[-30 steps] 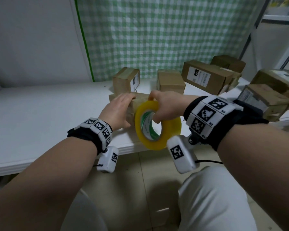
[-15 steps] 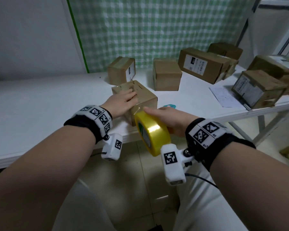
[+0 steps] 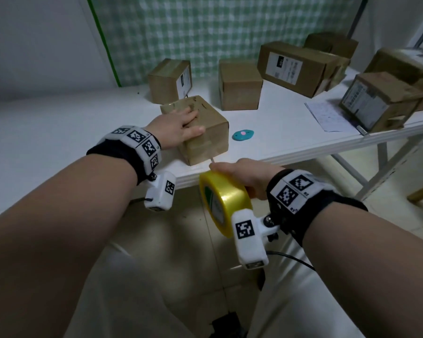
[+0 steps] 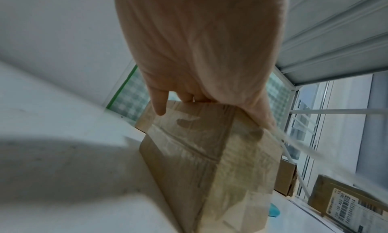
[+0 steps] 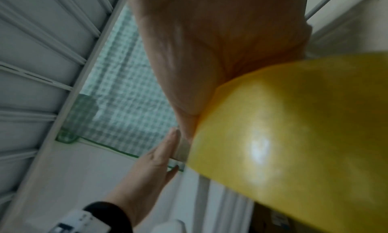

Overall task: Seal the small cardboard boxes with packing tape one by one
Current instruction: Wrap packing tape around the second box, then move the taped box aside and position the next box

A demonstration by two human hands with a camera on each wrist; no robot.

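Observation:
A small cardboard box [image 3: 205,132] sits near the front edge of the white table [image 3: 59,132]. My left hand [image 3: 178,125] lies flat on its top, fingers straight, thumb at the near edge; the left wrist view shows the fingers pressing the box [image 4: 210,153]. My right hand [image 3: 244,176] grips a yellow roll of packing tape [image 3: 225,201] below and in front of the table edge. A thin strip of tape [image 3: 211,160] stretches from the roll up to the box's near face. The roll [image 5: 293,145] fills the right wrist view.
Two more small boxes [image 3: 170,80] [image 3: 239,85] stand behind the held box. Larger labelled boxes [image 3: 298,67] [image 3: 376,103] crowd the right end, beside a sheet of paper [image 3: 327,117]. A small teal object [image 3: 242,134] lies right of the box. A checked cloth hangs behind.
My right hand has pulled the tape roll down and toward me, off the box's top to below the table edge. The left hand stays pressed on the box.

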